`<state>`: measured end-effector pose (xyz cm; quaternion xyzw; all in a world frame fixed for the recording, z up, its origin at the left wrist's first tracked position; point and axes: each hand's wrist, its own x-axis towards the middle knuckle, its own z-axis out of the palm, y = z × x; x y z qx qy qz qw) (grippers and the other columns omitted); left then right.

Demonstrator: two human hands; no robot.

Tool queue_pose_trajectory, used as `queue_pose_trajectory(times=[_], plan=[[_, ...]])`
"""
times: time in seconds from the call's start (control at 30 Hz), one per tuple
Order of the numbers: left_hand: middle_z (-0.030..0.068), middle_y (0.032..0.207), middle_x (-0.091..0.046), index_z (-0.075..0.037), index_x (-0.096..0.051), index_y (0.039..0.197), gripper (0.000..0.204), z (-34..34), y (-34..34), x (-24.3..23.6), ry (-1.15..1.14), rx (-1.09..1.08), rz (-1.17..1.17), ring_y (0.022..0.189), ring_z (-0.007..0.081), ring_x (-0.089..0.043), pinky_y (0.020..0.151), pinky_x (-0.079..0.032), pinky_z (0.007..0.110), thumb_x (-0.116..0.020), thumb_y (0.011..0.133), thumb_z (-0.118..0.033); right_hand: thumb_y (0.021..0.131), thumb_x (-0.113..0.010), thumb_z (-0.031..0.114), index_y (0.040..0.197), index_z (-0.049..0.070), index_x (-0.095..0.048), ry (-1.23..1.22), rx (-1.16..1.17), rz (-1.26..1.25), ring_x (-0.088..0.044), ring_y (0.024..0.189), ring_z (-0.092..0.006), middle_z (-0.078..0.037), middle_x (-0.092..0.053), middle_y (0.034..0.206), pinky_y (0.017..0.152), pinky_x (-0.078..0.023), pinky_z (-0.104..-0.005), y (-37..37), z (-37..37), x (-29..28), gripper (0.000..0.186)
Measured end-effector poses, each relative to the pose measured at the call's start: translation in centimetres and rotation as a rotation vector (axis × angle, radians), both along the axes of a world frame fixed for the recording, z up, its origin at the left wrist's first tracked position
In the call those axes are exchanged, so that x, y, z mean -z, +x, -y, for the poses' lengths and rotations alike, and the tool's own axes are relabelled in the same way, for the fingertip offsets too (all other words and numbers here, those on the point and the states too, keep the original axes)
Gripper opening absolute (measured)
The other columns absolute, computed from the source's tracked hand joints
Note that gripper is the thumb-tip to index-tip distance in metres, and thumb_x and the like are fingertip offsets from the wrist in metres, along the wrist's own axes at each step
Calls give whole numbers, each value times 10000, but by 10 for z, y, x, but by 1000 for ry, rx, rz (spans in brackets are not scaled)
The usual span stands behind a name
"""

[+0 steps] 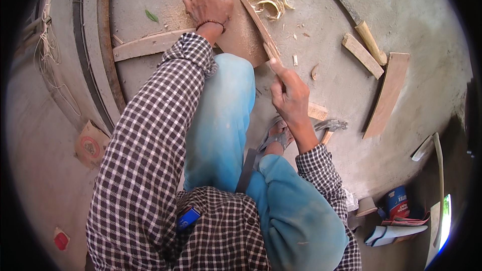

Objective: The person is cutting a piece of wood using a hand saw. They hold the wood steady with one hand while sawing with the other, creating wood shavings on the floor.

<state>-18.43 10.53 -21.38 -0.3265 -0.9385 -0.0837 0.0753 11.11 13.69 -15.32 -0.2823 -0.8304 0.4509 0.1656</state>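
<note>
My left hand (210, 4), a dark cord round its wrist, presses down with curled fingers at the edge of a flat brown board (243, 32). Whatever those fingers close on is hidden beneath them. A narrow wooden strip (255, 19) runs along the board's right edge. Its near end is pinched between the thumb and fingers of my right hand (291, 90). Sawdust coats the board and the floor by my left hand. Just below my right hand lie a claw hammer (331, 125) and a small wood block (317, 111).
Curled shavings (271, 5) lie beyond the strip. To the right are a wooden-handled blade (369, 40), a short wood piece (362, 55) and a plank (387, 95). A wooden batten (150, 44) extends left toward a frame. A blue-and-red can (397, 200) stands at lower right.
</note>
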Motion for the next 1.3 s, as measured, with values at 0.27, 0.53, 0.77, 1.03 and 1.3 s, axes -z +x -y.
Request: queue_pose_trajectory(times=[0.27,0.53,0.77,1.03,1.3], plan=[[140,901,-715,-113,-764,928,396,4,3,-17,-24,-41,41,963,323,-609,943,-400,486,-517,1028,-406,813,-656,-3,1386,139,-668,-85,-14,132,-619,668,-235,-106,-631,834,592,-503,-370,67,12,-15,590],[98,1053,-709,-107,-740,1029,340,-3,13,-19,-44,-37,311,1109,291,-584,1003,-359,502,-537,1008,-380,861,-584,-13,1182,-37,-704,-174,115,-24,-621,653,-274,-169,-624,780,624,-501,-399,20,16,9,343],[98,970,-731,-93,-731,927,322,-2,6,3,81,-72,148,1052,286,-616,970,-388,476,-559,1005,-353,827,-623,-38,1160,5,-720,-60,80,-92,-633,639,-276,-147,-633,778,610,-508,-392,-2,-4,-12,349],[179,990,-734,-70,-731,989,380,0,-9,-3,98,-134,113,1008,350,-630,999,-394,497,-521,1031,-385,800,-705,7,1217,91,-711,120,12,-87,-669,695,-307,-118,-652,788,623,-535,-421,-13,-6,3,425],[180,1067,-738,-104,-766,1071,422,-23,18,-21,24,-253,312,1108,352,-613,1067,-364,490,-519,1020,-442,826,-703,17,1321,118,-677,10,9,-61,-678,736,-331,-137,-668,897,655,-551,-448,6,1,4,505]])
